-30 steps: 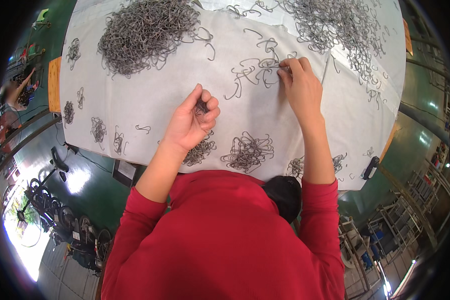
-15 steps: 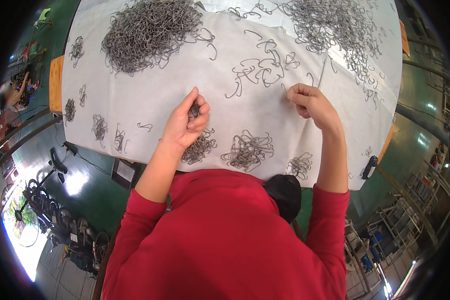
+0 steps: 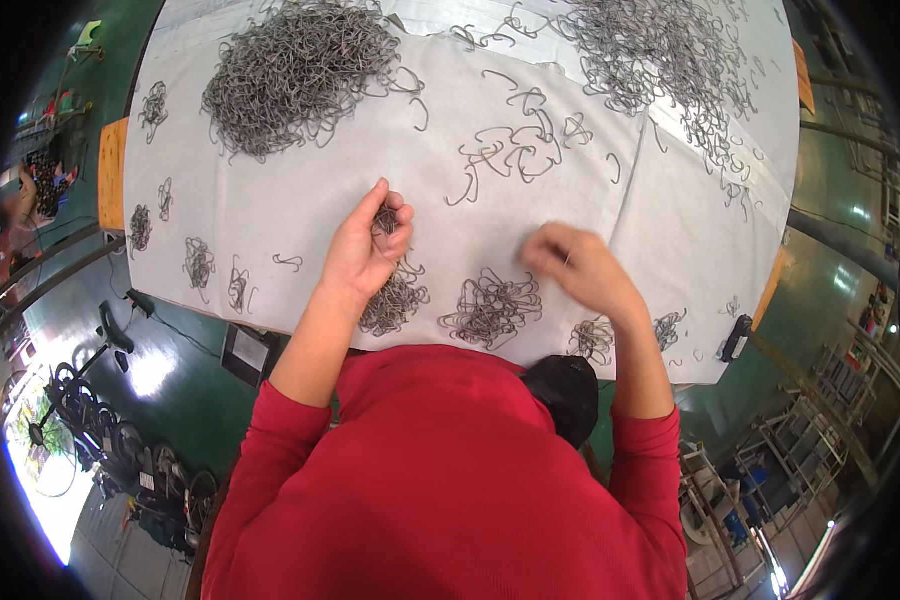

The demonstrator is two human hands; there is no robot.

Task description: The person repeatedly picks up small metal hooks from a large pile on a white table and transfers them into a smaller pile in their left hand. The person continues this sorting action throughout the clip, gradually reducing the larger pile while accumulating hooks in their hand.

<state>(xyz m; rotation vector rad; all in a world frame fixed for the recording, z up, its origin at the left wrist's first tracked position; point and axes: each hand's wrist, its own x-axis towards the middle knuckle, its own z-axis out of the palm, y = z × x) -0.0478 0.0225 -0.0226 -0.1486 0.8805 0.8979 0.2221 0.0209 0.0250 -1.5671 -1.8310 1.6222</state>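
My left hand [image 3: 358, 262] is closed round a small bunch of bent wire hooks [image 3: 386, 221], just above the table. Beneath its wrist lies a small heap of hooks [image 3: 394, 303]. My right hand [image 3: 582, 268] is smeared by motion above the table. Its fingers point left, close to another heap of hooks [image 3: 492, 308], and whether they hold a hook cannot be made out. Farther off lies a loose scatter of single hooks [image 3: 515, 145]. A small pile [image 3: 592, 340] sits below the right forearm, partly hidden by it.
Large mounds of hooks lie at the far left [image 3: 300, 75] and far right [image 3: 660, 55] of the pale-covered table [image 3: 300, 200]. Several small clusters line its left side, including one hook cluster [image 3: 199, 262]. A black device [image 3: 736, 338] sits at the right edge.
My right hand has moved left and nearer to me, from beside the scattered hooks to near the middle heap. My left hand keeps its hooks and has barely shifted.
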